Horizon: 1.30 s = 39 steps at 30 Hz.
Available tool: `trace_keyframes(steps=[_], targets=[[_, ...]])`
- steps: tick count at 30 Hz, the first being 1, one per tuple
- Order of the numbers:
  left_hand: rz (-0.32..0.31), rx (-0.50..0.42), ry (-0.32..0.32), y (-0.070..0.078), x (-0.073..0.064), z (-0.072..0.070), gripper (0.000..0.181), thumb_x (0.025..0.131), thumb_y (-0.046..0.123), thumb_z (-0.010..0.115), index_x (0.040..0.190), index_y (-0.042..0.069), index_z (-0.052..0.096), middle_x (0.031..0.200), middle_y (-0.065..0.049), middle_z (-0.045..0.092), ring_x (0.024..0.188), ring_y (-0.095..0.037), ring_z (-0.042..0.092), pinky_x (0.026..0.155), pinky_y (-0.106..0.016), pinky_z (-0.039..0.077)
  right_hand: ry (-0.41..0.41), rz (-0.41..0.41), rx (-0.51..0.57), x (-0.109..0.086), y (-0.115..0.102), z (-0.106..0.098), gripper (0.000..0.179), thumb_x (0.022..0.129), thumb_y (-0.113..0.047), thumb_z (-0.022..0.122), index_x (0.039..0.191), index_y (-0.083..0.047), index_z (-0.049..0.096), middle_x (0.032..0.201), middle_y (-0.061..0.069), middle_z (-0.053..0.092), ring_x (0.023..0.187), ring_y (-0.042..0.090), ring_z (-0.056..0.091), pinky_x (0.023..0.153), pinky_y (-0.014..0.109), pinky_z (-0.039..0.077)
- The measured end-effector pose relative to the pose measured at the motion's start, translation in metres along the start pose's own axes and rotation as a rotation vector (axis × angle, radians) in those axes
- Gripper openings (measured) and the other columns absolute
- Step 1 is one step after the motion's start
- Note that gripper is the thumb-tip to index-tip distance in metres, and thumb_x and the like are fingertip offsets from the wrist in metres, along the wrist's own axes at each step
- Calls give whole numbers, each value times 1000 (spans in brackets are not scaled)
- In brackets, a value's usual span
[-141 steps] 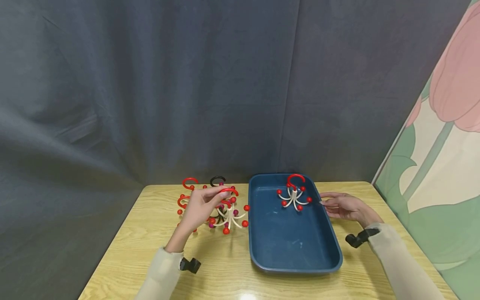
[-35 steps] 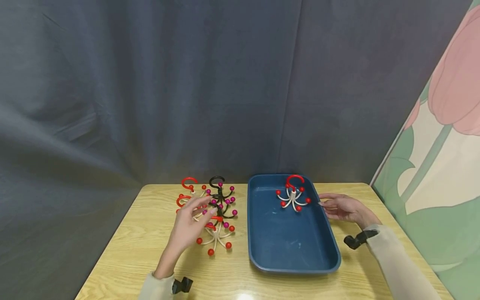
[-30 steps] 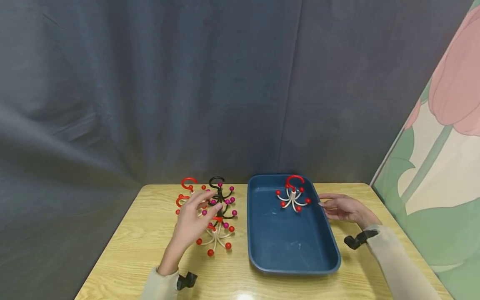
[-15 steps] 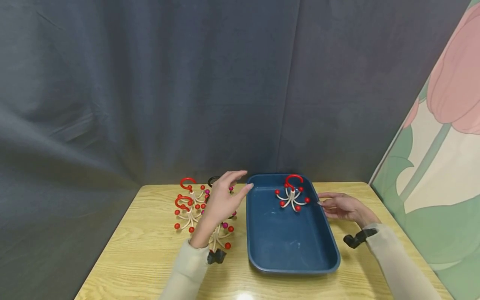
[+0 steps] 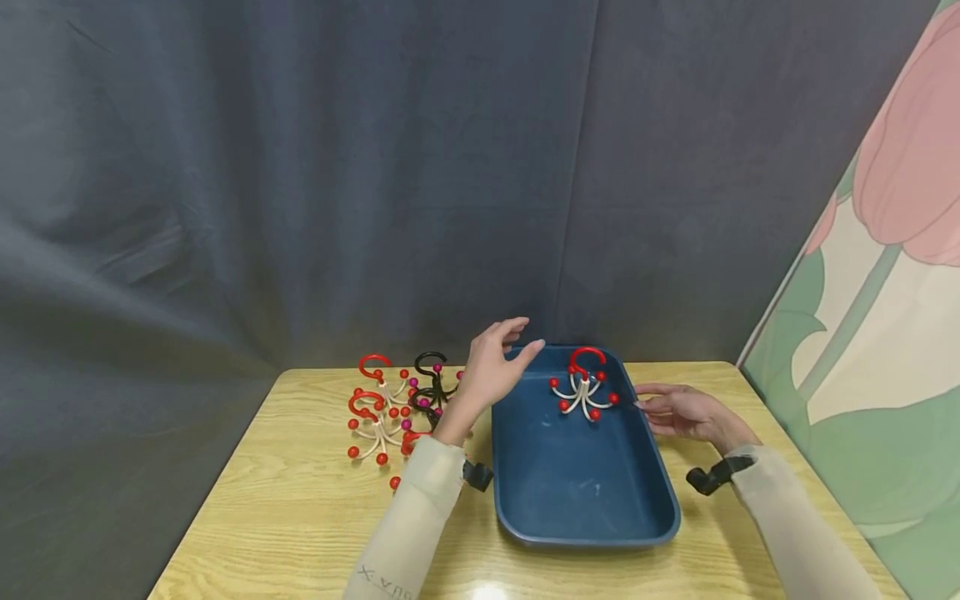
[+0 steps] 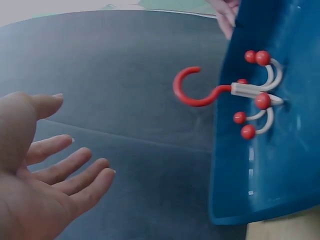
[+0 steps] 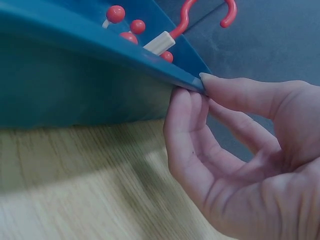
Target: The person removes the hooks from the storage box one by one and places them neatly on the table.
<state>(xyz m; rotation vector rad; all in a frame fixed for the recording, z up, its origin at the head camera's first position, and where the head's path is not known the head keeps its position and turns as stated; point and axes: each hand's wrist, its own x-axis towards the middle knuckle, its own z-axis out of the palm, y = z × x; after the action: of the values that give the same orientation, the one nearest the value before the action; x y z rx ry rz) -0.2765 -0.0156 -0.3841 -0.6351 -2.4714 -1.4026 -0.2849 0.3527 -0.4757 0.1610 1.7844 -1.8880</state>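
Note:
A white hook hanger (image 5: 584,393) with a red hook and red ball tips stands in the far part of the blue tray (image 5: 585,508). My left hand (image 5: 491,367) is raised over the tray's far left corner, fingers spread and holding nothing. In the left wrist view the hanger's red hook (image 6: 195,102) is some way off from those fingertips. On the tray's right side my right hand (image 5: 686,414) pinches the rim (image 7: 185,80), thumb on top and fingers below.
Left of the tray, red-hooked white hangers (image 5: 378,435) and black hangers with magenta balls (image 5: 438,385) stand close together on the wooden table (image 5: 262,500). My left sleeve (image 5: 408,517) partly hides one of them. A dark curtain (image 5: 435,183) hangs behind.
Earlier my left hand held a red-hooked white hanger over the group; it was set down at the group's near side. The emptied hand has moved right, over the tray. My right hand stays put.

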Motion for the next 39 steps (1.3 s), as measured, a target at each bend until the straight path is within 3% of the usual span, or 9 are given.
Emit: trace_keyframes(steps=[7, 21, 32, 39], targets=[[-57, -60, -38, -15, 20, 25, 58, 101, 42, 70, 150, 13, 58, 148, -12, 63, 134, -28, 64, 111, -45, 55, 8, 2, -24, 0, -1, 1, 30, 104, -6, 63, 133, -14, 67, 98, 1, 79, 87, 13, 74, 83, 29, 65], [-152, -142, -20, -29, 47, 76, 64, 98, 50, 72, 150, 14, 59, 147, -8, 65, 133, -28, 65, 110, -45, 56, 2, 8, -2, 0, -2, 1, 36, 105, -5, 61, 141, -9, 61, 100, 2, 78, 89, 12, 75, 84, 28, 65], [-255, -115, -79, -33, 47, 112, 68, 98, 53, 71, 155, 19, 54, 157, -4, 57, 141, -24, 60, 112, -43, 54, 25, 17, 1, -1, -2, 0, 38, 105, -4, 60, 143, -7, 58, 99, 3, 78, 88, 13, 75, 83, 28, 65], [-246, -134, -68, -33, 41, 125, 59, 102, 42, 69, 153, 15, 56, 155, -2, 60, 139, -22, 62, 114, -41, 53, 22, 17, 0, -1, -1, 1, 34, 106, -5, 60, 140, -10, 60, 96, 0, 78, 86, 11, 74, 81, 26, 65]])
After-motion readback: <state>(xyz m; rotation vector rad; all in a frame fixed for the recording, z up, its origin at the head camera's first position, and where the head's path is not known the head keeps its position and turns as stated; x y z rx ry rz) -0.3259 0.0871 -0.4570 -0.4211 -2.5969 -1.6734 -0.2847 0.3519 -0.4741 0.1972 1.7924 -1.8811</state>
